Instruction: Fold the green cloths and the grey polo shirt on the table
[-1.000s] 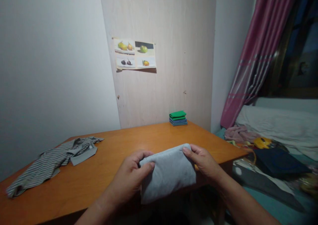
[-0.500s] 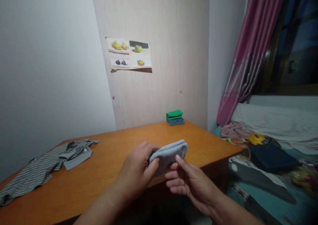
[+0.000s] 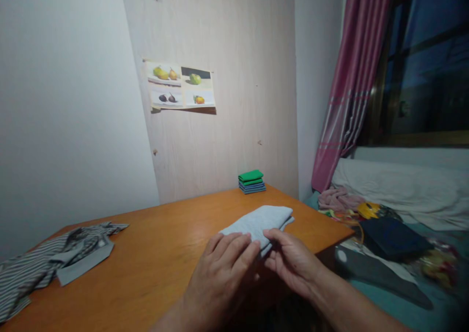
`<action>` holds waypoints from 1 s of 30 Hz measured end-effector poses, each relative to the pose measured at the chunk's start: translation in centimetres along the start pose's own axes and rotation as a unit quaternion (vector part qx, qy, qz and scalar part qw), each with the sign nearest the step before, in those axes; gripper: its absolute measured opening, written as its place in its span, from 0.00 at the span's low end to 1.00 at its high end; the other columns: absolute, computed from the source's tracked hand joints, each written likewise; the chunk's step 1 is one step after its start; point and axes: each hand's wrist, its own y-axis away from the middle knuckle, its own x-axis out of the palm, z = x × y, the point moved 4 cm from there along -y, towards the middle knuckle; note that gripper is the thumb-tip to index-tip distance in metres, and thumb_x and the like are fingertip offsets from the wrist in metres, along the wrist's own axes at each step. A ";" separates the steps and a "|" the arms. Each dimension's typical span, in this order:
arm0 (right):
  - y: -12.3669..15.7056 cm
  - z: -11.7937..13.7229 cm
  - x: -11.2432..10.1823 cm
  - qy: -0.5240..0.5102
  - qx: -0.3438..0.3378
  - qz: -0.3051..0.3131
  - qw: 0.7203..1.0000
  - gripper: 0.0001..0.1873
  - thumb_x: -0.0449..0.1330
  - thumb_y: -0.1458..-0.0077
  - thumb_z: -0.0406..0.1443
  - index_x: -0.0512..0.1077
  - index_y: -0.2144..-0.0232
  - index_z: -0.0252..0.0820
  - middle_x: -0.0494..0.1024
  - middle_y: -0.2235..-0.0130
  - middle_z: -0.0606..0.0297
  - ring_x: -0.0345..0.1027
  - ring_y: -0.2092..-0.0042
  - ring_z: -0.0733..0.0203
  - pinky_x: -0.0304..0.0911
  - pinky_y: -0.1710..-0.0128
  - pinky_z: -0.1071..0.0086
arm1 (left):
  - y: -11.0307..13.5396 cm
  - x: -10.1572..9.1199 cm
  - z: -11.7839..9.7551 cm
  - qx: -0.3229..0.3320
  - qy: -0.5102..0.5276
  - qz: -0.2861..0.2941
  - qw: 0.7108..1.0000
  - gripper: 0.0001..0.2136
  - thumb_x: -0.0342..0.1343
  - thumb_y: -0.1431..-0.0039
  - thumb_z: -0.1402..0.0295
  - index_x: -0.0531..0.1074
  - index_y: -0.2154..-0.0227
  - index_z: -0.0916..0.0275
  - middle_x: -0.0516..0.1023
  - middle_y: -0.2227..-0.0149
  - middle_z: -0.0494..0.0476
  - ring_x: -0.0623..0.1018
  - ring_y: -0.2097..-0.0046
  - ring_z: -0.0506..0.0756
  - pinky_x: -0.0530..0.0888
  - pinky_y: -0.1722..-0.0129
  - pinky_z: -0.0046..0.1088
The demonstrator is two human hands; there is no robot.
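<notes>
A folded light grey cloth (image 3: pixel 264 221) lies flat on the orange wooden table (image 3: pixel 164 254), near its front right corner. My left hand (image 3: pixel 223 268) rests palm down on the cloth's near end, fingers stretched out and together. My right hand (image 3: pixel 291 261) sits at the cloth's near right edge, thumb and fingertips touching the fold, fingers loosely curled.
A striped grey garment (image 3: pixel 47 256) lies crumpled at the table's left end. A small stack of folded green and blue cloths (image 3: pixel 251 181) stands at the back by the wooden wall panel. To the right is a bed (image 3: pixel 395 195) with clothes, and a pink curtain (image 3: pixel 351 87).
The grey cloth was held up in both hands, then folded over; now it lies flat on the table with my hands on its near end. The view has swung right.
</notes>
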 end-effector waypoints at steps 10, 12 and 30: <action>-8.5 4.8 -3.7 -0.015 -0.062 -0.092 0.994 0.09 0.60 0.42 0.28 0.71 0.57 0.40 0.84 0.62 0.59 0.79 0.64 0.59 0.76 0.63 0.65 | 2.7 9.9 13.1 -0.304 0.088 0.069 0.946 0.21 0.49 0.33 0.57 0.68 0.44 0.65 0.75 0.46 0.66 0.73 0.44 0.62 0.69 0.43 0.42; -10.4 5.6 -4.0 -0.014 -0.073 -0.096 0.993 0.09 0.60 0.41 0.28 0.71 0.58 0.40 0.84 0.62 0.60 0.79 0.65 0.59 0.76 0.65 0.66 | 2.7 12.2 14.5 -0.336 0.096 0.105 0.931 0.22 0.48 0.34 0.56 0.68 0.44 0.67 0.75 0.46 0.67 0.73 0.44 0.62 0.68 0.43 0.41; -32.2 14.5 -2.9 -0.014 -0.140 -0.097 0.985 0.06 0.55 0.38 0.28 0.69 0.63 0.43 0.81 0.70 0.67 0.77 0.69 0.63 0.76 0.66 0.69 | 4.3 18.1 15.6 -0.376 0.108 0.225 0.892 0.22 0.50 0.38 0.54 0.75 0.48 0.60 0.76 0.45 0.67 0.73 0.43 0.66 0.67 0.43 0.46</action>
